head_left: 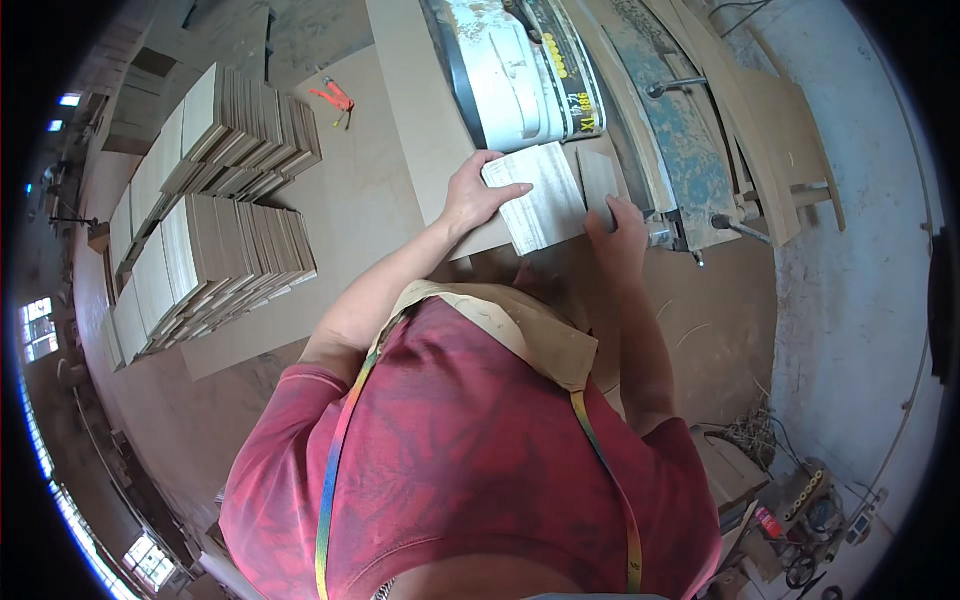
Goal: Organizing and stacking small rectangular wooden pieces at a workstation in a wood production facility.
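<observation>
A pale grey wood-grain board [540, 200] is in my left hand [482, 197], its thumb lying across the top face and its fingers around the left edge. The board is tilted, and I cannot tell whether it is one piece or several together. My right hand [620, 238] is closed at the near end of a narrower grey-brown board [597, 183], just to the right of the first one. Both boards are at the near side of a machine with a white rounded cover [515, 75].
Tall stacks of similar boards [245, 240] stand to the left. Red-handled pliers [335, 97] lie on a brown sheet [370, 160]. Right of the machine cover runs a worn blue metal bed [665, 110] with clamp handles [740, 228], close to a wall [850, 300].
</observation>
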The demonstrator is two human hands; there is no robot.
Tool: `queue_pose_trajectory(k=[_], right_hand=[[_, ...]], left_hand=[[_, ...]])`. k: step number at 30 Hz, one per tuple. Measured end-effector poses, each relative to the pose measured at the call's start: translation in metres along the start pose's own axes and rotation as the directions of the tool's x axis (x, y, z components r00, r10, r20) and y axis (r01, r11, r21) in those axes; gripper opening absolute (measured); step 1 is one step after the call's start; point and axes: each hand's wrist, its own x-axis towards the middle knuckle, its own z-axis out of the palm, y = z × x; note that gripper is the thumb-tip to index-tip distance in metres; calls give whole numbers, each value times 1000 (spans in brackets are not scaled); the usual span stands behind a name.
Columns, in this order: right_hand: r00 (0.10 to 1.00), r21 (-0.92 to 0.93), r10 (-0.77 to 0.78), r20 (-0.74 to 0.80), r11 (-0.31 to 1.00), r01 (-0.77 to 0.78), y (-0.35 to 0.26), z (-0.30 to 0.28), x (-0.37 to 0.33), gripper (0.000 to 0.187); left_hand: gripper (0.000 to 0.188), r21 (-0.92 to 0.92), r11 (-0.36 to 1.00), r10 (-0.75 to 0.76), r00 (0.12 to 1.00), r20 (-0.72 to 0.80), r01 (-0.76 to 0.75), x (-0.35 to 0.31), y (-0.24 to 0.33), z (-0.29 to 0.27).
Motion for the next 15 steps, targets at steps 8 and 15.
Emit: queue_pose_trajectory(k=[8,15], right_hand=[[993,-80,-58,100,995,66,20,-5,-3,55],[964,-499,-242,109,826,263,16,32,4,63]], left_hand=[[61,-220,973,-48,992,117,73,10,-10,-8],[62,-311,943,-82,987,140,122,14,-16,-9]])
